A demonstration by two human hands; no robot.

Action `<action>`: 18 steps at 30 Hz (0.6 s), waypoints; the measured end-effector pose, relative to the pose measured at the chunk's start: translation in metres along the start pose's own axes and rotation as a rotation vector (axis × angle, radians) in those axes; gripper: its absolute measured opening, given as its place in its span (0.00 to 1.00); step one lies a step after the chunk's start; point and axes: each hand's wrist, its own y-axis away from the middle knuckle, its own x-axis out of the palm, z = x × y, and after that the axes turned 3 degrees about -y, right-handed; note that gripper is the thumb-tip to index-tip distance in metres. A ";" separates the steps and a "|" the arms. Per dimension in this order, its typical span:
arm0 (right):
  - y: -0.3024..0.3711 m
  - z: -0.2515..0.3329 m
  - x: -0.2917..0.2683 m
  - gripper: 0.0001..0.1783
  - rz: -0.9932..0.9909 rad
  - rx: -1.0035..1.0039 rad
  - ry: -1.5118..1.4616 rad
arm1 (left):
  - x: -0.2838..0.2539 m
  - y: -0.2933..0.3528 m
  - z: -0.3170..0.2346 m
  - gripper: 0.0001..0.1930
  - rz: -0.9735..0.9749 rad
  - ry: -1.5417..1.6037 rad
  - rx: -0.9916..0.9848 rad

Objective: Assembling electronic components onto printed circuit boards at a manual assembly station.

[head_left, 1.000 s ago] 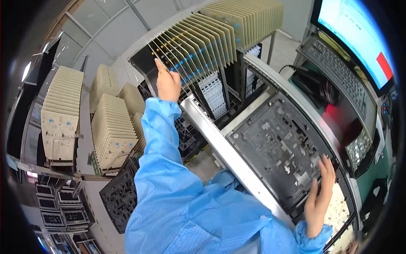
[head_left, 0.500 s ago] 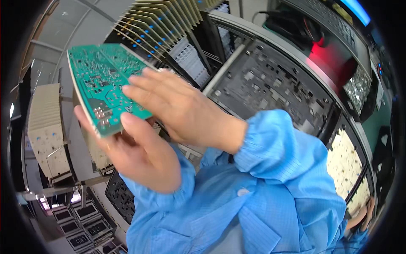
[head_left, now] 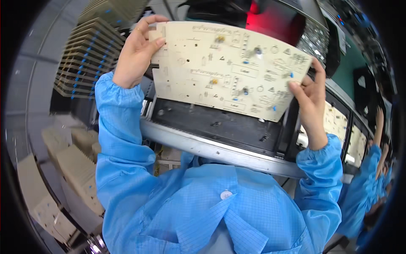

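A cream-coloured circuit board (head_left: 203,57) is held up between my two hands, its printed face toward me. Small blue, yellow and grey parts are dotted over it. My left hand (head_left: 139,51) grips its left end, thumb on the face and fingers behind. At the right end, my right hand (head_left: 311,93) pinches the edge between thumb and fingers. Below and behind the board lies a dark tray-like fixture (head_left: 211,125) in a metal-railed frame. The board covers much of that fixture.
A metal rail (head_left: 220,152) runs along the near side. More cream boards (head_left: 336,118) lie in frames to the right. Stacked boards stand in a rack (head_left: 91,59) at upper left and in stacks (head_left: 78,173) at lower left. People in blue sleeves (head_left: 359,194) are at far right.
The board has turned from its green side to its cream side and moved right, over the fixture. My hands, formerly close together at the board, now hold opposite ends.
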 end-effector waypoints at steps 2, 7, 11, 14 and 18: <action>0.001 -0.012 -0.008 0.43 -0.026 0.042 -0.010 | 0.013 -0.012 0.018 0.22 0.058 -0.056 -0.137; 0.004 -0.037 -0.019 0.43 -0.057 0.185 -0.001 | 0.020 -0.020 0.050 0.22 0.106 -0.046 -0.289; 0.009 -0.039 -0.027 0.39 -0.067 0.289 0.151 | 0.024 -0.016 0.057 0.22 0.149 -0.076 -0.381; 0.012 -0.035 -0.038 0.35 -0.041 0.196 0.554 | 0.035 -0.009 0.064 0.22 0.121 -0.177 -0.272; 0.016 -0.041 -0.036 0.33 -0.039 -0.059 0.934 | 0.032 -0.005 0.078 0.22 0.136 -0.520 -0.116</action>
